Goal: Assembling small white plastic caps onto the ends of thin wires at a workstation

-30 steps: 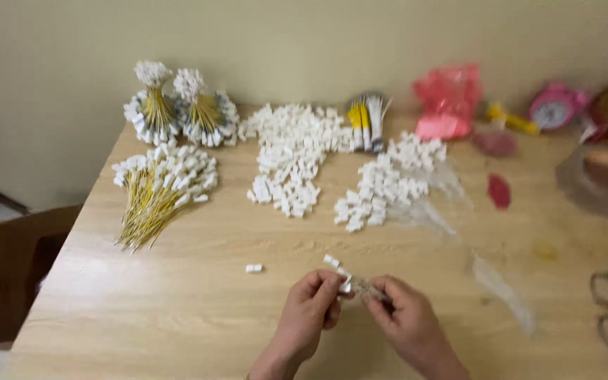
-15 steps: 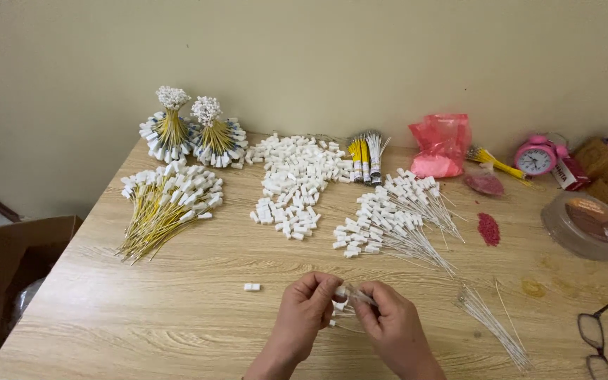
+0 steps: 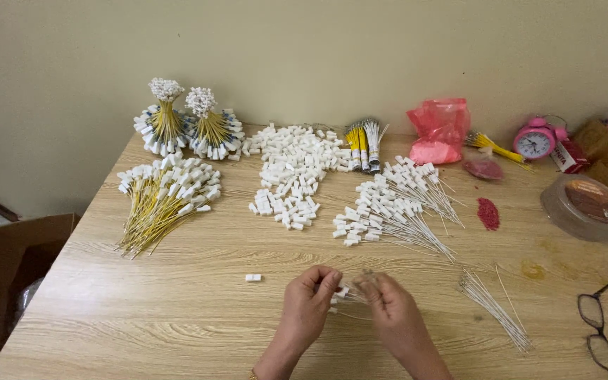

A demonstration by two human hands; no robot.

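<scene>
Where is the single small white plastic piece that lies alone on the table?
In the head view the single white piece lies on the wooden table, just to the left of the left hand, apart from it.

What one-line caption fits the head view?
Two hands, left hand and right hand, pinch a small white connector above a wooden table.

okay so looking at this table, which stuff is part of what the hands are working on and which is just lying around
In use: left hand and right hand pinching a small white connector on thin wire; loose white connectors; white-wire pile; bare wires; yellow-wire pile.

Lying about: pink alarm clock, pink bag, tape roll, glasses, cardboard box.
</scene>
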